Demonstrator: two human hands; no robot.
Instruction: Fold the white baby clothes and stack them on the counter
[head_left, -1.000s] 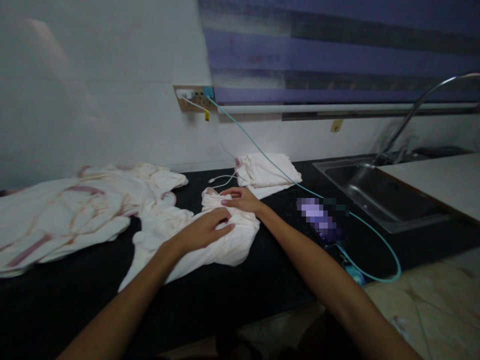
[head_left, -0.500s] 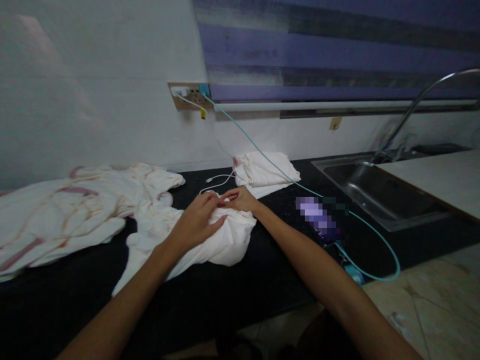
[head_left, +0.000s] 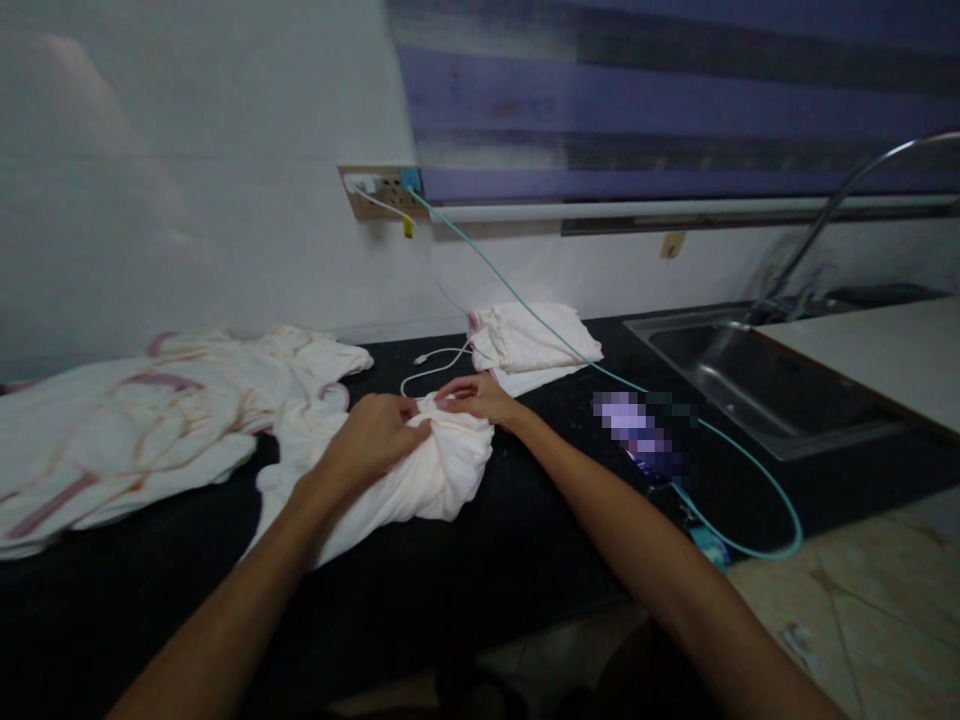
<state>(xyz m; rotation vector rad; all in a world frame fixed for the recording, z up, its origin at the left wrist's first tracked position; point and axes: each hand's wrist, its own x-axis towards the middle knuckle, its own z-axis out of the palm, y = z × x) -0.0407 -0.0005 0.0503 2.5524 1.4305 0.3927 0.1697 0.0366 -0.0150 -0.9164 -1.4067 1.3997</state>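
Cloth, white, soft and floppy, lies bunched near the middle of the black counter, with the left hand and right hand both pinching its far edge, the best place to hold it.

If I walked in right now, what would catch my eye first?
Two bare hands, the left hand and right hand, pinch a bunched white cloth at the middle of a black counter. A big rumpled white sheet with pink stripes sprawls to its left, and a teal cable loops toward a steel sink on the right.
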